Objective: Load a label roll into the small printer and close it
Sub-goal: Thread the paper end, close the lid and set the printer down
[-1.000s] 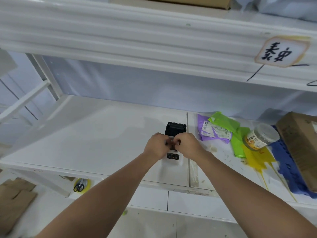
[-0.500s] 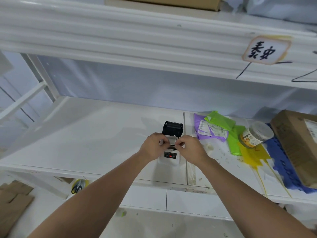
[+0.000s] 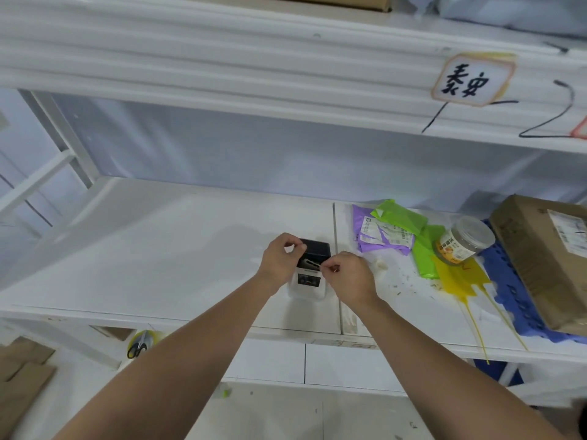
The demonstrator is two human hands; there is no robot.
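**Two hands work at a small printer on a white shelf**

We see the small printer [image 3: 307, 278] standing on the white shelf [image 3: 178, 249], its black lid [image 3: 313, 250] raised at the far end and its white body with a dark control panel facing us. The left hand [image 3: 279, 265] sits against the printer's left side, its fingers [image 3: 293, 246] curled narrow by the lid's left corner; whether they grip anything, we cannot tell. The right hand [image 3: 349, 279] sits at the printer's right side, thumb and forefinger pinched on a thin pale strip [image 3: 313, 265] lying across the printer's open top. The label roll itself is hidden from us. Right of the printer lie purple and green mailer bags [image 3: 386, 231], a clear jar [image 3: 463, 241] and a cardboard box [image 3: 546, 258]. Below the printer's shelf, to the left, scissors [image 3: 137, 349] hang.
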